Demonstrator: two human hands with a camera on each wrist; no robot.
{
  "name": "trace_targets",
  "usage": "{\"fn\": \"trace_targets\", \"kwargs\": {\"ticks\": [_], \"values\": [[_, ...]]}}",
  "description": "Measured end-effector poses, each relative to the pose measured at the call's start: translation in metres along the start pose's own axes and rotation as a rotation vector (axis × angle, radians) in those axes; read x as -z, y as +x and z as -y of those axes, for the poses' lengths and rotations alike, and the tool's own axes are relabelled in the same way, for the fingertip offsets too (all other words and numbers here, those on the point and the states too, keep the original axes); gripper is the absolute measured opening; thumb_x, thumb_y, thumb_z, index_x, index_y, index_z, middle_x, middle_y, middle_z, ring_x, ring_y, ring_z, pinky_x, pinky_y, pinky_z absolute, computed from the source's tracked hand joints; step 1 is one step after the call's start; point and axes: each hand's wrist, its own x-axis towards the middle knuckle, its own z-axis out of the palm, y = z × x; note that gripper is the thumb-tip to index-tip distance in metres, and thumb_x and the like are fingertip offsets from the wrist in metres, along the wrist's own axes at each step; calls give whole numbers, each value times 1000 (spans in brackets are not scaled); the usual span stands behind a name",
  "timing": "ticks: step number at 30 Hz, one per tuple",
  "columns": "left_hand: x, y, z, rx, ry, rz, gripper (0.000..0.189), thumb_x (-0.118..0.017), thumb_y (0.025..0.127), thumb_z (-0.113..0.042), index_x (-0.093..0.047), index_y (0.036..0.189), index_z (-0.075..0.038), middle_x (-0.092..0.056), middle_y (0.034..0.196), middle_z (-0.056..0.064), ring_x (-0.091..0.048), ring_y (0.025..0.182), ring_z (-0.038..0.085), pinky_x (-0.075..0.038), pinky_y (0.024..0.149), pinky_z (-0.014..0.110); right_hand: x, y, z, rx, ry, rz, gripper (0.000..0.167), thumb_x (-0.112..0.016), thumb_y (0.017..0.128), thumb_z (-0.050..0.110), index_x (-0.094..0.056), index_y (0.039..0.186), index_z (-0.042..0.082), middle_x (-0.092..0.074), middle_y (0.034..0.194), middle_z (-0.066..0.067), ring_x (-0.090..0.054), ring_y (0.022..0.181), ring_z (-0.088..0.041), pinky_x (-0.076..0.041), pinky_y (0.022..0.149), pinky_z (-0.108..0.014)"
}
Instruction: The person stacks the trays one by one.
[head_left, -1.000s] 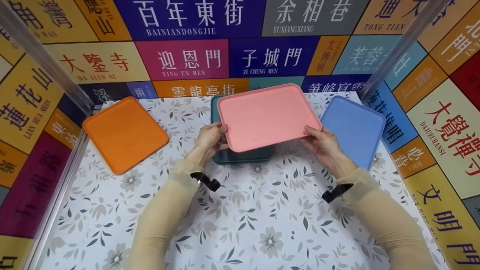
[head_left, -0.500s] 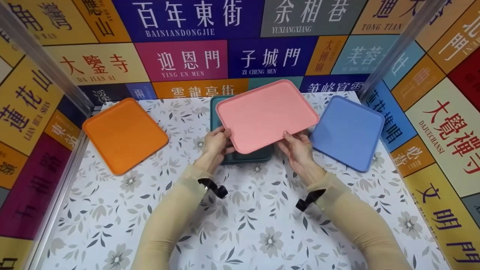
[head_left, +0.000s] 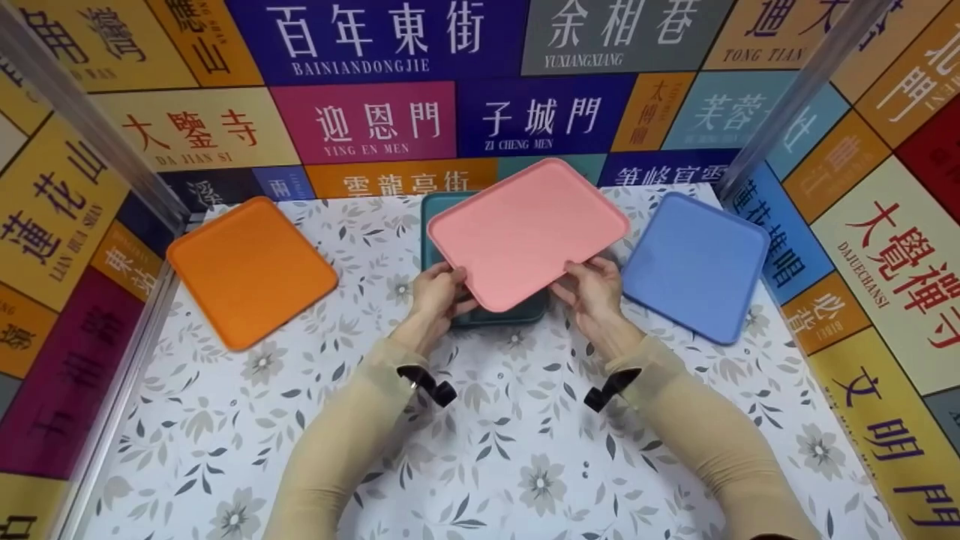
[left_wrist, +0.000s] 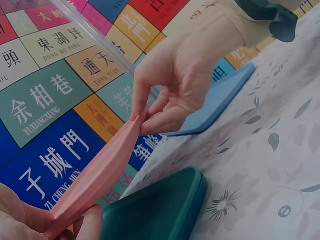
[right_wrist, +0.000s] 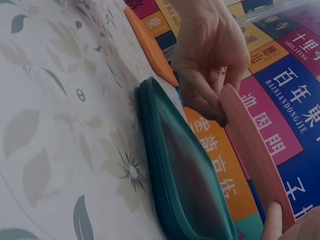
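Observation:
A pink rectangular tray (head_left: 529, 232) is held up in both hands, turned at an angle over a dark green tray (head_left: 442, 247). My left hand (head_left: 436, 296) pinches its left edge near the front corner, thumb on top and fingers beneath. Along the front edge, my right hand (head_left: 592, 292) grips the pink tray the same way. Both wrist views show a gap between the raised pink tray (left_wrist: 100, 172) and the green one (right_wrist: 175, 165) below. In the right wrist view the green tray shows a doubled rim, as of stacked trays. Most of it is hidden from above.
An orange tray (head_left: 253, 274) lies turned at the left of the table. To the right is a blue tray (head_left: 696, 266). Floral cloth (head_left: 480, 450) covers the table. Printed panels (head_left: 375, 120) with large characters wall in the back and both sides.
The pink tray has turned anticlockwise and shifted slightly left. My right hand has slid from its right corner to nearer the middle of the front edge, uncovering more of the blue tray.

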Motion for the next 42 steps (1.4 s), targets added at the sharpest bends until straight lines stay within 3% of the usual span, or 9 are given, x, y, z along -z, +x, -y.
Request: {"fn": "trace_targets", "kwargs": {"ticks": [4, 10, 16, 21, 28, 34, 37, 42], "values": [[9, 4, -7, 16, -18, -3, 31, -64, 109, -9, -63, 139, -3, -76, 96, 5, -79, 88, 20, -72, 75, 36, 2, 4, 5, -23, -30, 19, 32, -67, 104, -7, -49, 117, 16, -68, 105, -1, -76, 80, -14, -71, 71, -33], [33, 17, -34, 51, 19, 4, 19, -67, 110, -17, -65, 126, -7, -71, 99, 4, -81, 89, 21, -72, 79, 37, 8, 8, 15, -47, -86, 76, 31, -68, 103, -8, -52, 114, 16, -75, 94, 3, -78, 76, -13, -70, 66, -31], [56, 31, -56, 158, 123, 83, 29, -68, 111, -29, -74, 133, -10, -71, 118, 8, -80, 84, 19, -68, 66, 28, 9, 19, 21, -60, -195, 141, 27, -67, 102, -7, -56, 115, 14, -75, 90, 3, -78, 75, -14, -70, 65, -31], [62, 37, -66, 190, 152, 129, 30, -66, 112, -29, -75, 137, -13, -73, 127, 9, -76, 88, 18, -61, 61, 24, 8, 33, 23, -64, -268, 179, 25, -68, 101, -8, -62, 115, 13, -76, 84, 3, -79, 70, -13, -68, 62, -29], [56, 39, -68, 121, 262, 107, 27, -72, 107, -22, -79, 130, -8, -78, 119, 7, -77, 103, 19, -67, 91, 32, 2, 47, 26, -65, -441, 266, 26, -68, 104, -3, -65, 125, 12, -79, 86, 4, -78, 74, -12, -68, 67, -27], [51, 40, -66, 113, 419, 79, 45, -72, 106, -20, -70, 152, -15, -73, 150, 10, -75, 126, 25, -62, 112, 40, -2, 58, 32, -86, -594, 310, 41, -69, 104, 1, -61, 144, 8, -79, 88, 8, -77, 74, -10, -64, 63, -22], [50, 43, -66, 103, 471, 52, 50, -74, 105, -18, -69, 154, -15, -76, 145, 10, -77, 116, 22, -63, 104, 37, -7, 63, 35, -102, -617, 323, 49, -70, 104, 2, -59, 151, 6, -79, 87, 9, -76, 71, -9, -62, 60, -21], [49, 46, -65, 97, 488, 18, 50, -73, 105, -16, -69, 155, -17, -82, 104, 0, -75, 83, 12, -62, 73, 27, -16, 73, 42, -112, -630, 318, 53, -73, 103, 5, -64, 156, 8, -82, 86, 6, -76, 70, -9, -60, 56, -20]]}}
